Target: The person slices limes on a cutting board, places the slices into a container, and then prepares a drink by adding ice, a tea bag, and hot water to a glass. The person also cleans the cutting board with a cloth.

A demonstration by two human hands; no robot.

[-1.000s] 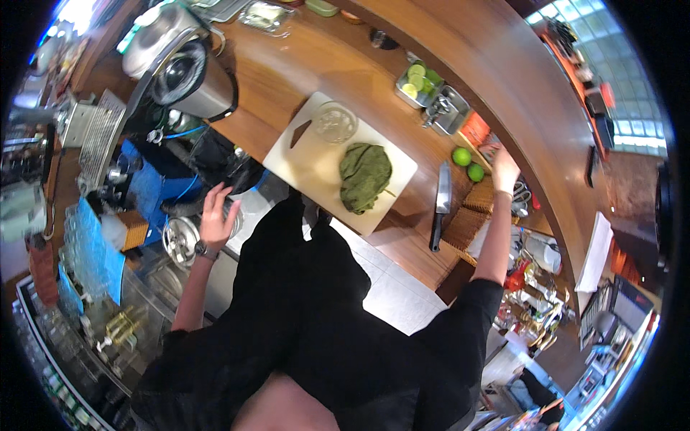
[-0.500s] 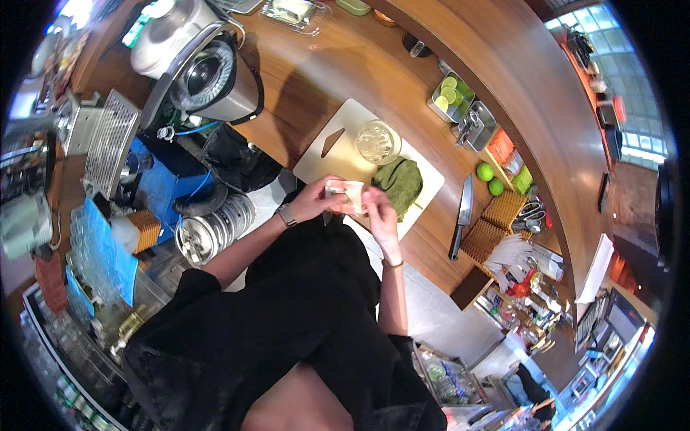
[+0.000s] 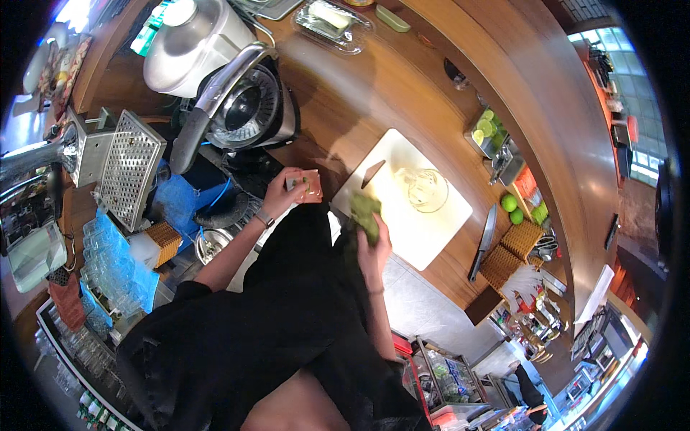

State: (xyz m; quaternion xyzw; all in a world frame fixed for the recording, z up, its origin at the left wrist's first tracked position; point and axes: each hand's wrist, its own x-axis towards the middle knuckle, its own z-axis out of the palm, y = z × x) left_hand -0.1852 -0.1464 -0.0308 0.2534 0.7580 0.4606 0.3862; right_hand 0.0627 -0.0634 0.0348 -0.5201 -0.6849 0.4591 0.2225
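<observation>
My left hand (image 3: 282, 192) grips a small pinkish-red box or packet (image 3: 310, 187), just left of the board's near-left corner. My right hand (image 3: 374, 248) is closed round a crumpled green cloth (image 3: 366, 215) at the board's near edge. The white cutting board (image 3: 424, 241), with a slot handle, lies on the wooden counter. A clear drinking glass (image 3: 427, 190) stands on it, beyond my right hand. What the glass holds, if anything, I cannot make out.
A knife (image 3: 484, 241) lies right of the board, near limes (image 3: 510, 205) and wicker baskets (image 3: 503, 264). Farther back stands a metal container of cut limes (image 3: 486, 129). A citrus juicer (image 3: 248, 108) is at the left, beside a perforated metal tray (image 3: 129, 169).
My hands have parted. The left has carried the small box leftward; the right has let go of it and picked up the green cloth from the board. My view has shifted.
</observation>
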